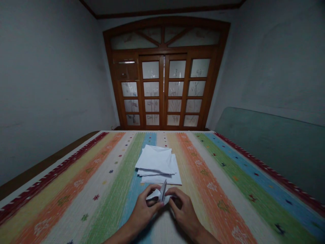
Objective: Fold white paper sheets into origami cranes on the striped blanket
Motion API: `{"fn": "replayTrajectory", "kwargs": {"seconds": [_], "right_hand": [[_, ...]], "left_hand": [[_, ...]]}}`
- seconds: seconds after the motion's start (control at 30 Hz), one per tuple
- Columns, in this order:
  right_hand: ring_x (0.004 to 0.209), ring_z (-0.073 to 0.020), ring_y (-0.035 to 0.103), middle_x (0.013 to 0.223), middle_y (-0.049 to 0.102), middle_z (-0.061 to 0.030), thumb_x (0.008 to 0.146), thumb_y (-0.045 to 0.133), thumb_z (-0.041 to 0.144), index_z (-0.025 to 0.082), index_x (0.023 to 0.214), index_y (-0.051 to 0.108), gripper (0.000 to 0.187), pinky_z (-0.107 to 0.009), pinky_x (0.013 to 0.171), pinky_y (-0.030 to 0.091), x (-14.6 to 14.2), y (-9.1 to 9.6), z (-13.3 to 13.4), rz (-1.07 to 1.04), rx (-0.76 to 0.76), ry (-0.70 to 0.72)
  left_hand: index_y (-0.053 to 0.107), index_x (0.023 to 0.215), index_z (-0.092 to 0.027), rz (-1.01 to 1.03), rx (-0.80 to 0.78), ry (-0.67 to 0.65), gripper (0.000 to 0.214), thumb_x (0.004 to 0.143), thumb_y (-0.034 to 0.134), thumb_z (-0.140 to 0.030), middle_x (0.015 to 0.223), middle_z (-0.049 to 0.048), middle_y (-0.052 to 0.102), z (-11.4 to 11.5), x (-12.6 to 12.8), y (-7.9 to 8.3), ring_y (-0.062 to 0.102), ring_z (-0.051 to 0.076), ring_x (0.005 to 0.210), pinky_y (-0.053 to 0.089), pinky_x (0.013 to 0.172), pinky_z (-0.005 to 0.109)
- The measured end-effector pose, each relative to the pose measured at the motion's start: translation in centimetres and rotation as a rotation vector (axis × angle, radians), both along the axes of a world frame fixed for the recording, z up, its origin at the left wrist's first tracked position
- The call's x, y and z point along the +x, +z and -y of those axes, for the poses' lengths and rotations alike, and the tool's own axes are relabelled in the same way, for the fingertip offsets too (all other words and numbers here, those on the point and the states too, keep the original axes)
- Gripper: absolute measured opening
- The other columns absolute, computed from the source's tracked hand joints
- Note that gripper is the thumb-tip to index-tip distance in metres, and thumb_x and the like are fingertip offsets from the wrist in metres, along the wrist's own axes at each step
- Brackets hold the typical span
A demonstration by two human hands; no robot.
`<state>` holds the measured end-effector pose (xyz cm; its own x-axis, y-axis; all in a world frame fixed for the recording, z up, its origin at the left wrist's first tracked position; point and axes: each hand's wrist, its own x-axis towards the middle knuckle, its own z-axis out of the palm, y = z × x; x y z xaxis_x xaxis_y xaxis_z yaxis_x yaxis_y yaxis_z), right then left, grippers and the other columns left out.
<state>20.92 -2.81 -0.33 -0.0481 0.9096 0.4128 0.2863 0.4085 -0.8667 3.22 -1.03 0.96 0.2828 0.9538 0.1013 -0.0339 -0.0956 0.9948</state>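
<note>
A piece of folded white paper (164, 191) is held up on the near side of the paper stack (156, 159), just beside its closest edge and apart from it. The folded piece is gripped from both sides: by the left hand (147, 206), nearer the stack's left corner, its paper edge is pinched between thumb and fingers, and by the right hand (185, 208), nearer the stack's right corner, its other side is pinched in the same way. Both grips are pressed together on the paper, with the fingers curled and the thumbs brought close to each other. A narrow, upright fold is shown standing between the fingertips, while paler flaps are spread out to either side; the exact shape of the folds is partly hidden by the fingers.

The stack is made up of several white sheets laid flat and unevenly, so that corners of the lower sheets are left showing at its right and near sides. Beneath it, the surface is covered by a striped tablecloth (106, 189), patterned with small stars and other figures. Far beyond the stack, wooden double doors (164, 91) with patterned glass panes are seen. To the right of the stack, well apart, a pale greenish panel (274, 145) is placed along the wall (279, 67).
</note>
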Motion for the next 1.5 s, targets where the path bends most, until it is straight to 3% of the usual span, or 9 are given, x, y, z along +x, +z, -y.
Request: {"fn": "replayTrajectory", "kwargs": {"seconds": [0.13, 0.23, 0.47, 0.7, 0.93, 1.2, 1.5], "right_hand": [[0.110, -0.0243, 0.064, 0.115, 0.069, -0.0092, 0.085, 0.059, 0.018, 0.022, 0.113, 0.065, 0.029, -0.034, 0.095, 0.051, 0.1, -0.4, -0.1, 0.015, 0.164, -0.112], [0.105, -0.0232, 0.066, 0.113, 0.069, -0.0080, 0.082, 0.065, 0.017, 0.022, 0.119, 0.061, 0.038, -0.033, 0.092, 0.053, 0.1, -0.8, -0.2, 0.029, 0.215, -0.216], [0.085, -0.0189, 0.070, 0.099, 0.073, -0.0041, 0.090, 0.059, 0.015, 0.024, 0.114, 0.063, 0.026, -0.030, 0.078, 0.057, 0.1, -1.3, -0.3, 0.067, 0.326, -0.212], [0.105, -0.0237, 0.067, 0.110, 0.068, -0.0086, 0.090, 0.056, 0.011, 0.023, 0.105, 0.064, 0.021, -0.036, 0.090, 0.056, 0.9, -0.8, -0.7, 0.220, 0.421, -0.225], [0.089, -0.0224, 0.066, 0.094, 0.068, -0.0054, 0.090, 0.058, 0.010, 0.023, 0.102, 0.065, 0.020, -0.033, 0.078, 0.055, 1.2, -0.6, -0.7, 0.295, 0.442, -0.239], [0.075, -0.0200, 0.063, 0.077, 0.066, -0.0025, 0.089, 0.060, 0.013, 0.022, 0.081, 0.060, 0.012, -0.029, 0.067, 0.048, 0.7, -0.3, -0.4, 0.282, 0.459, -0.254], [0.077, -0.0204, 0.070, 0.081, 0.074, -0.0056, 0.091, 0.062, 0.022, 0.020, 0.080, 0.066, 0.012, -0.029, 0.072, 0.053, 0.1, 0.0, -0.1, 0.110, 0.304, -0.182]], "left_hand": [[0.068, 0.103, -0.020, -0.056, 0.038, 0.075, 0.033, 0.072, 0.077, -0.028, 0.114, 0.0086, 0.066, 0.0, 0.0, 0.2, 0.064, 0.026, 0.109, 0.058, 0.086, 0.035], [0.069, 0.102, -0.020, -0.134, 0.076, 0.100, 0.031, 0.073, 0.076, -0.026, 0.114, 0.0093, 0.067, 0.2, 0.1, 0.4, 0.061, 0.027, 0.112, 0.058, 0.085, 0.034], [0.069, 0.104, -0.021, -0.195, 0.157, 0.085, 0.030, 0.075, 0.075, -0.028, 0.113, 0.0096, 0.067, 0.1, 0.0, -0.3, 0.062, 0.027, 0.107, 0.059, 0.080, 0.035], [0.070, 0.101, -0.021, -0.296, 0.343, 0.112, 0.026, 0.075, 0.072, -0.018, 0.101, 0.0076, 0.070, 0.3, -0.1, 0.2, 0.065, 0.025, 0.097, 0.055, 0.086, 0.037], [0.068, 0.104, -0.021, -0.345, 0.386, 0.121, 0.027, 0.077, 0.071, -0.016, 0.102, 0.0076, 0.069, 0.4, -0.1, -0.1, 0.065, 0.025, 0.095, 0.054, 0.079, 0.033], [0.067, 0.104, -0.022, -0.359, 0.417, 0.142, 0.030, 0.076, 0.070, -0.012, 0.103, 0.0060, 0.070, 0.3, -0.1, -0.7, 0.065, 0.024, 0.096, 0.054, 0.082, 0.033], [0.068, 0.104, -0.022, -0.372, 0.424, 0.157, 0.026, 0.079, 0.072, -0.018, 0.102, 0.0073, 0.070, 0.5, -0.1, -0.4, 0.066, 0.024, 0.095, 0.055, 0.082, 0.034]]}}
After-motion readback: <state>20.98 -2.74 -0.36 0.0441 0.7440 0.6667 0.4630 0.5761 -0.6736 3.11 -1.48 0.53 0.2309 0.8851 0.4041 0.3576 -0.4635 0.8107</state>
